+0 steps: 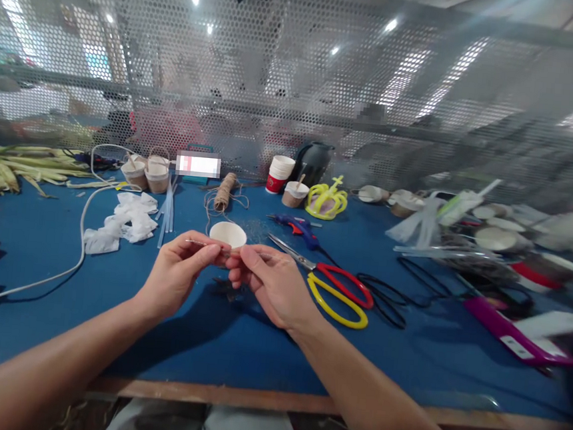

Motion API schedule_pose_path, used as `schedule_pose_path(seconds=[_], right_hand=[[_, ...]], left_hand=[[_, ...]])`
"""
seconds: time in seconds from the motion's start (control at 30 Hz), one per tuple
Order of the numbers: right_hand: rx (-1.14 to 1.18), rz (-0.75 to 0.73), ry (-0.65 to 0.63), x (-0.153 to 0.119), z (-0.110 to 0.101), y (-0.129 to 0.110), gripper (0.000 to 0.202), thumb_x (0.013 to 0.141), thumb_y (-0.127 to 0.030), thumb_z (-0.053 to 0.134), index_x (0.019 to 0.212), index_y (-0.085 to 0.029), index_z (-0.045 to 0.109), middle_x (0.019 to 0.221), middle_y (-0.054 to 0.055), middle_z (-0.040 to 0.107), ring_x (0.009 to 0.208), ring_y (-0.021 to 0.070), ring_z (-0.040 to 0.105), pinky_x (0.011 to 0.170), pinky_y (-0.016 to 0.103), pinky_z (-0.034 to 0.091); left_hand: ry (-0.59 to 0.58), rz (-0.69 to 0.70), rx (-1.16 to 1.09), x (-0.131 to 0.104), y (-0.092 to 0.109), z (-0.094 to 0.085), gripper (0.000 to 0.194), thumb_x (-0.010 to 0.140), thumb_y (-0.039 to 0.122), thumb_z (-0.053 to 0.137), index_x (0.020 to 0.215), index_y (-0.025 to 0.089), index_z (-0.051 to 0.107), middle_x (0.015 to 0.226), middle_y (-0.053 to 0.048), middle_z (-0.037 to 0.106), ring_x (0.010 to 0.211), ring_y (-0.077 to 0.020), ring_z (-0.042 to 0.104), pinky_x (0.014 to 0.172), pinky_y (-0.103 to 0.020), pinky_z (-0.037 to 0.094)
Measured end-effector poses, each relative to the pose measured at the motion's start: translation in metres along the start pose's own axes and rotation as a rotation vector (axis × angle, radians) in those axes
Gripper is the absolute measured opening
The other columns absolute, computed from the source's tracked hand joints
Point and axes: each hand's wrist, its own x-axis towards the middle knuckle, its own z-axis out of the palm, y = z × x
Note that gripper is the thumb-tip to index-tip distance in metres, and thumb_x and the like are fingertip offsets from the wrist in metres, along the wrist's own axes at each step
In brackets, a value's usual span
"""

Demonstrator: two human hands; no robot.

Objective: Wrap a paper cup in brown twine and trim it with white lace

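Note:
My left hand (179,266) and my right hand (271,277) meet over the middle of the table. Thumb and fingers of each are pinched on a thin, pale brown strand (198,242); its exact kind is too fine to make out. Just behind the fingertips is a white-lined paper cup (229,233), partly hidden by my hands. Beside my right hand lie large scissors (344,273) with one red and one yellow handle, blades pointing away to the left. A blue hot glue gun (301,230) rests behind them. Farther back is a roll of twine (225,191) with loose ends.
White crumpled tissue (133,218) and clear glue sticks (168,211) lie left, near twine-wrapped cups (157,174). A white cable (84,224) crosses there. At the back stand red cups (278,175), a dark jug (314,162) and a yellow crown-shaped piece (326,200). Clutter fills the right.

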Motion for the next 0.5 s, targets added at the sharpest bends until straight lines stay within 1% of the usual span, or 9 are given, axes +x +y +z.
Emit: schedule_pose_path(seconds=[0.1,0.2,0.27,0.33,0.43,0.5], right_hand=[[-0.078,-0.058,0.060,0.002,-0.004,-0.004,0.024,0.062,-0.036,0.076,0.068,-0.014,0.068,0.060,0.001,0.069,0.051,0.0095,0.061,0.048,0.020,0.049],[-0.132,-0.087,0.087,0.003,-0.008,-0.005,0.022,0.063,-0.034,0.076,0.067,-0.014,0.066,0.060,0.000,0.068,0.050,0.0098,0.061,0.047,0.021,0.049],[-0.134,-0.099,0.078,0.003,-0.009,-0.005,0.021,0.063,-0.034,0.076,0.067,-0.014,0.067,0.060,0.000,0.069,0.050,0.0099,0.062,0.047,0.021,0.050],[-0.112,-0.104,0.061,0.002,-0.008,-0.004,0.021,0.063,-0.033,0.076,0.066,-0.015,0.068,0.060,0.001,0.069,0.050,0.0100,0.062,0.047,0.021,0.049],[-0.050,-0.085,0.037,0.000,-0.005,-0.005,0.018,0.062,-0.032,0.076,0.067,-0.015,0.070,0.061,0.001,0.069,0.051,0.0100,0.061,0.048,0.022,0.049],[-0.011,-0.074,0.023,-0.001,-0.003,-0.006,0.017,0.062,-0.031,0.076,0.068,-0.016,0.071,0.061,0.001,0.069,0.052,0.0096,0.061,0.048,0.022,0.049]], left_hand=[[0.015,0.115,0.129,0.003,-0.001,-0.010,0.008,0.070,0.024,0.072,0.072,0.017,0.068,0.074,0.000,0.073,0.066,-0.0100,0.066,0.067,-0.020,0.052],[-0.029,0.167,0.218,0.005,-0.001,-0.015,0.006,0.073,0.023,0.069,0.075,0.017,0.068,0.077,-0.001,0.074,0.070,-0.0115,0.067,0.070,-0.022,0.053],[-0.034,0.150,0.195,0.005,0.000,-0.015,0.007,0.072,0.024,0.070,0.074,0.017,0.067,0.077,-0.001,0.074,0.070,-0.0117,0.067,0.071,-0.022,0.053],[-0.017,0.102,0.121,0.005,0.002,-0.011,0.009,0.070,0.025,0.072,0.071,0.017,0.067,0.076,-0.001,0.074,0.068,-0.0115,0.067,0.070,-0.022,0.053],[0.011,0.034,0.017,0.005,0.006,-0.006,0.014,0.066,0.026,0.075,0.067,0.016,0.066,0.072,-0.001,0.073,0.065,-0.0108,0.067,0.067,-0.021,0.053],[0.022,0.019,-0.025,0.004,0.008,-0.003,0.016,0.063,0.026,0.077,0.066,0.016,0.065,0.071,0.000,0.073,0.065,-0.0107,0.067,0.066,-0.020,0.053]])
